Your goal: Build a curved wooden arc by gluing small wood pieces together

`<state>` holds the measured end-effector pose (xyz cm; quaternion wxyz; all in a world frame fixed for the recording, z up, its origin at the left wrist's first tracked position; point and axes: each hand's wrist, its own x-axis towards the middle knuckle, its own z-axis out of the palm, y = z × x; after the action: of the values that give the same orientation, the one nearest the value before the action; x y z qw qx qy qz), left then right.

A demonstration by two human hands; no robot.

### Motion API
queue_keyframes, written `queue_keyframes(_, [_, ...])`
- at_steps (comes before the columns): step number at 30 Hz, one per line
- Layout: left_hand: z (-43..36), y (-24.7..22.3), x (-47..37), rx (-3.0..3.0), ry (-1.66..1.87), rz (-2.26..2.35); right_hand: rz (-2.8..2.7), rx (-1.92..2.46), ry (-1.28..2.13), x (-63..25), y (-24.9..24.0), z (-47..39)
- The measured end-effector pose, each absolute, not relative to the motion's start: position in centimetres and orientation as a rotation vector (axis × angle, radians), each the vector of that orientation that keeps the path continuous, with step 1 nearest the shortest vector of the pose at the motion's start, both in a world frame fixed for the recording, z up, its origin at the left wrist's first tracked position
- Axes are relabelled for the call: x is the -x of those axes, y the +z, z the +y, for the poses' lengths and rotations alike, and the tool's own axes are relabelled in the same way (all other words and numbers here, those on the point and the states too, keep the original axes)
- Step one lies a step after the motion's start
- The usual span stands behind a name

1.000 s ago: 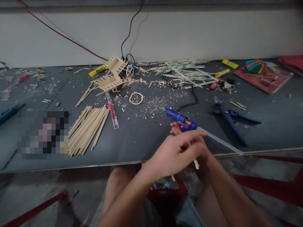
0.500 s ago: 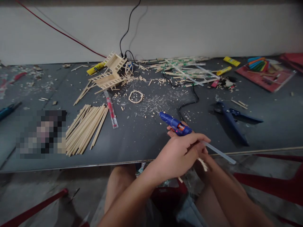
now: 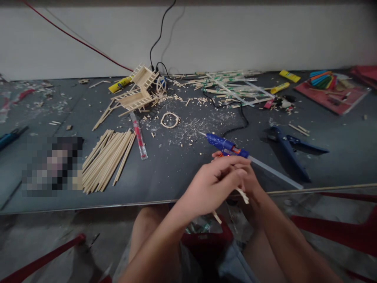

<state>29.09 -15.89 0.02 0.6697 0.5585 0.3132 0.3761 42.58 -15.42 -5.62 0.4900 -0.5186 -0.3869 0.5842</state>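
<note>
My right hand (image 3: pixel 249 177) is wrapped round the handle of a blue glue gun (image 3: pixel 220 144), whose nozzle points up and left over the table. A long clear glue stick (image 3: pixel 277 172) sticks out of its back end. Across the right hand lies my left hand (image 3: pixel 216 181), its fingers curled near the back of the gun. A small light wooden piece (image 3: pixel 243 195) shows below the hands, and another wooden end (image 3: pixel 217 217) pokes out under the left palm; the left hand's grip on them is mostly hidden.
Wooden sticks (image 3: pixel 108 161) lie at the left, beside a red-and-clear wrapper (image 3: pixel 139 137). Behind are a wooden model (image 3: pixel 138 98), a small ring (image 3: pixel 169 120) and bundled sticks (image 3: pixel 229 88). Blue cutters (image 3: pixel 290 151) rest at the right; a black cord (image 3: pixel 244 118) trails behind the gun.
Both hands and the glue gun have moved slightly up, and the gun's nozzle has shifted right. The glue stick shows at more of its length. The things on the table are unmoved.
</note>
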Motion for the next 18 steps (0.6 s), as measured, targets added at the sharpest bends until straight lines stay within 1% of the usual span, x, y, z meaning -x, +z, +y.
queue_keyframes(5, [-13.7,-0.5,-26.0,-1.009,1.029,0.93,-0.835,1.344,1.35,-43.1,-4.9,-14.2])
queue_keyframes(9, [-12.2,-1.7,-24.2,-0.804,1.15,1.049,-0.729,1.285,1.426,-43.2,-4.8,-14.4])
queue_keyframes(15, [-12.1,-2.8,-24.7,-0.633,1.169,1.001,-0.758,1.214,1.471,-41.9,-5.4,-15.2])
queue_keyframes(18, [-11.9,-3.3,-25.0,-0.529,1.295,1.019,-0.805,1.171,1.51,-41.1,-5.9,-15.7])
